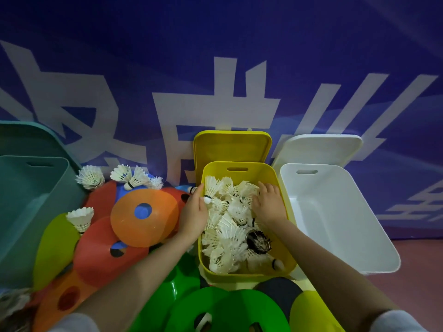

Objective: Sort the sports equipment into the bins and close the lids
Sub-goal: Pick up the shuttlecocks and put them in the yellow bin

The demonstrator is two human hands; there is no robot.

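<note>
Head view: a yellow bin (285, 178) is seen at centre, heaped with white shuttlecocks (230, 226), its yellow lid (231, 146) propped upright behind it against a blue banner (215, 44). The left hand (193, 215) is placed at the bin's left rim, its fingers curled around 1 shuttlecock (211, 190). The right hand (269, 204) is laid flat on the pile, fingers spread. An open white bin (340, 216) is set just right of the yellow one, a teal bin (31, 207) well to the left. Between them, coloured disc cones (143, 216) are strewn with 4 loose shuttlecocks (90, 176) on and behind them.
</note>
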